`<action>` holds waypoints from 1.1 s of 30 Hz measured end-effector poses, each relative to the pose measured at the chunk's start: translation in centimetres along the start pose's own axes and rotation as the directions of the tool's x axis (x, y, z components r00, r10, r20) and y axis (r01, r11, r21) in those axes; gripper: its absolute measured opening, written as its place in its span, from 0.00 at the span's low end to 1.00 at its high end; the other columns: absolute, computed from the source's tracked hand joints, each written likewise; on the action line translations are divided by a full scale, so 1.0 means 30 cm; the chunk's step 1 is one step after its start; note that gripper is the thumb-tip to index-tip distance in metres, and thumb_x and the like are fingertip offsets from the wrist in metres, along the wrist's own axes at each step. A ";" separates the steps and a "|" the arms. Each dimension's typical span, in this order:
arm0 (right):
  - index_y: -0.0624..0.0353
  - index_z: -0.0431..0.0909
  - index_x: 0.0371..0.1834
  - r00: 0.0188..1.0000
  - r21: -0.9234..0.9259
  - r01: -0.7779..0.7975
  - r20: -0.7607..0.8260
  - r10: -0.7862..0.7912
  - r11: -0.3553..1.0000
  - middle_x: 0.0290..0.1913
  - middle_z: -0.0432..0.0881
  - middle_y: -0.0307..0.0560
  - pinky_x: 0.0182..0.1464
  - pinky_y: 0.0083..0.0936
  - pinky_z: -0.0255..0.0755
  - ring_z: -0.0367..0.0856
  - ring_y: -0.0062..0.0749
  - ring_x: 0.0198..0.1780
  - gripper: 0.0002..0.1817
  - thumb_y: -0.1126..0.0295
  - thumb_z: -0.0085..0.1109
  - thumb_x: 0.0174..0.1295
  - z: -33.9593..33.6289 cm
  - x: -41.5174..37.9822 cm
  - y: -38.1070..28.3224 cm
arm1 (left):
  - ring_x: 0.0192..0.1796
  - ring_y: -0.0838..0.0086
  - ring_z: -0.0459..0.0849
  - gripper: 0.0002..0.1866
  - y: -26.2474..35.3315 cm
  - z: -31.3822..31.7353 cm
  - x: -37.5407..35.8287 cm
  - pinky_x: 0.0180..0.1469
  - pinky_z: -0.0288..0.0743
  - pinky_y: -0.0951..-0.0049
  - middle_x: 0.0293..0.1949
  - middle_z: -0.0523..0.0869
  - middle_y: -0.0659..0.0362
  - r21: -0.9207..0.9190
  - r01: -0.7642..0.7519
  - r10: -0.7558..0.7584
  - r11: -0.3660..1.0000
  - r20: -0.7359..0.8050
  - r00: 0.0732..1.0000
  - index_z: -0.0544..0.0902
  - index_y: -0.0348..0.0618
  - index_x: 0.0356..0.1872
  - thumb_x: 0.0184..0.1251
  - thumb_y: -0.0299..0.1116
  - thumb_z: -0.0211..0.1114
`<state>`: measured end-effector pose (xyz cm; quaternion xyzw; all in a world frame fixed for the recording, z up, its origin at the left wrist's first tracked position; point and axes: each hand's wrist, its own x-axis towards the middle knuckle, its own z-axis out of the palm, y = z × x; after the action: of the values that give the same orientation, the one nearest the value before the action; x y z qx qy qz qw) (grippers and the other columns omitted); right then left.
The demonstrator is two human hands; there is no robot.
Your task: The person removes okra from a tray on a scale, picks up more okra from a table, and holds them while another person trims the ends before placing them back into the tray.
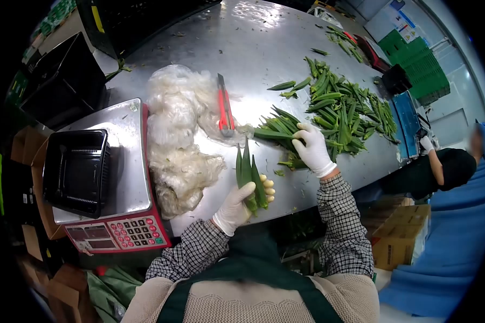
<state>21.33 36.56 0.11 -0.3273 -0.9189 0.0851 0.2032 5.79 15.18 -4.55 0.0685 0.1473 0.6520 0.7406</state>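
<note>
White gloves cover both of my hands. My left hand (236, 207), near the table's front edge, is closed around a few green okra pods (248, 175) whose tips point away from me. Thumb and fingers of my right hand (311, 148) pinch a single okra pod (272, 134) that points to the left. That hand is at the near left edge of a large pile of okra (342, 110). A box cutter with a red handle (224, 110) lies beyond my left hand, beside crumpled clear plastic bags (178, 134).
On the left, a red-sided weighing scale (140, 231) bears a black plastic tray (75, 172). Black crates (64, 81) stand behind it. Another person (442, 167) works at the right end of the metal table (253, 48). Green crates (415, 64) are stacked beyond.
</note>
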 end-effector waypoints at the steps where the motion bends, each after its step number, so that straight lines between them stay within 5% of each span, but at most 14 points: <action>1: 0.60 0.79 0.34 0.998 0.075 -0.049 -0.040 0.052 0.996 0.46 0.78 0.52 0.56 0.36 0.66 0.74 0.47 0.51 0.08 0.72 0.60 0.50 -0.023 -0.011 -0.009 | 0.52 0.61 0.78 0.24 0.002 0.002 -0.002 0.59 0.70 0.56 0.50 0.78 0.50 -0.011 0.001 -0.001 1.000 -0.006 1.000 0.70 0.37 0.56 0.64 0.41 0.59; 4: 0.64 0.79 0.33 0.983 0.246 -0.125 -0.099 0.154 0.961 0.42 0.80 0.53 0.50 0.29 0.70 0.78 0.43 0.45 0.06 0.75 0.60 0.52 -0.094 -0.044 -0.017 | 0.50 0.62 0.79 0.23 0.011 0.018 -0.003 0.56 0.72 0.59 0.48 0.78 0.50 -0.039 0.001 -0.002 0.999 -0.019 1.000 0.68 0.36 0.56 0.64 0.38 0.59; 8: 0.66 0.79 0.39 0.933 0.467 -0.341 0.059 0.356 0.816 0.40 0.81 0.48 0.44 0.21 0.71 0.79 0.30 0.38 0.08 0.74 0.57 0.57 -0.169 -0.071 -0.081 | 0.49 0.62 0.79 0.25 0.016 0.027 -0.003 0.56 0.72 0.59 0.47 0.79 0.50 -0.040 -0.011 0.010 0.999 -0.022 1.000 0.66 0.36 0.58 0.64 0.37 0.58; 11: 0.66 0.79 0.39 0.930 0.515 -0.268 -0.083 0.359 0.814 0.39 0.80 0.45 0.42 0.18 0.70 0.77 0.24 0.37 0.08 0.75 0.56 0.59 -0.207 -0.078 -0.126 | 0.50 0.60 0.79 0.26 0.014 0.017 0.000 0.58 0.70 0.57 0.49 0.79 0.48 -0.038 -0.020 0.019 0.999 -0.006 1.000 0.66 0.36 0.60 0.63 0.38 0.57; 16: 0.66 0.79 0.42 0.864 0.771 -0.229 -0.121 0.489 0.594 0.35 0.81 0.41 0.36 0.14 0.69 0.75 0.17 0.31 0.10 0.76 0.49 0.64 -0.301 -0.087 -0.210 | 0.56 0.56 0.75 0.28 0.018 0.013 0.004 0.61 0.67 0.54 0.53 0.76 0.44 -0.053 -0.011 0.011 0.999 -0.004 1.000 0.65 0.35 0.61 0.61 0.38 0.57; 19: 0.66 0.79 0.40 0.892 0.746 -0.266 -0.050 0.450 0.610 0.36 0.82 0.43 0.35 0.13 0.69 0.75 0.17 0.29 0.10 0.74 0.48 0.64 -0.369 -0.085 -0.256 | 0.62 0.53 0.70 0.29 0.018 0.024 -0.002 0.64 0.63 0.51 0.58 0.72 0.42 -0.083 0.020 -0.018 0.996 0.024 1.000 0.64 0.35 0.62 0.61 0.38 0.57; 26: 0.67 0.77 0.41 0.885 0.778 -0.464 0.389 0.255 0.423 0.34 0.81 0.43 0.28 0.12 0.67 0.74 0.17 0.25 0.11 0.71 0.48 0.65 -0.234 0.028 -0.428 | 0.64 0.54 0.68 0.30 0.042 0.072 -0.023 0.64 0.63 0.49 0.60 0.69 0.42 -0.077 0.162 -0.143 0.984 0.208 0.968 0.63 0.36 0.62 0.60 0.38 0.58; 29: 0.68 0.74 0.49 0.930 0.832 -0.356 0.271 0.249 0.425 0.39 0.81 0.46 0.36 0.15 0.72 0.78 0.20 0.33 0.13 0.72 0.47 0.65 -0.130 0.071 -0.384 | 0.60 0.56 0.73 0.28 0.049 0.056 -0.023 0.60 0.68 0.50 0.58 0.72 0.44 -0.054 0.171 -0.153 0.984 0.241 0.958 0.64 0.36 0.61 0.59 0.32 0.59; 31: 0.67 0.73 0.51 0.933 0.721 -0.341 0.179 0.312 0.603 0.42 0.81 0.48 0.40 0.19 0.73 0.80 0.24 0.37 0.15 0.71 0.50 0.64 -0.083 0.099 -0.302 | 0.58 0.56 0.74 0.27 0.041 0.053 -0.017 0.59 0.70 0.51 0.57 0.72 0.44 -0.046 0.128 -0.116 0.991 0.207 0.971 0.64 0.36 0.60 0.59 0.28 0.59; 33: 0.64 0.74 0.50 0.977 0.129 -0.183 -0.088 0.195 0.975 0.42 0.80 0.50 0.41 0.26 0.74 0.80 0.34 0.39 0.16 0.69 0.54 0.60 0.023 0.089 -0.143 | 0.58 0.56 0.74 0.26 0.030 0.048 -0.011 0.58 0.71 0.52 0.56 0.73 0.45 -0.078 0.105 -0.090 0.991 0.180 0.980 0.64 0.34 0.60 0.59 0.26 0.59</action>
<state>16.71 34.92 1.58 -0.4041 -0.8655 0.1429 0.2592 5.35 15.13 -2.87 0.0862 0.0560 0.6120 0.7841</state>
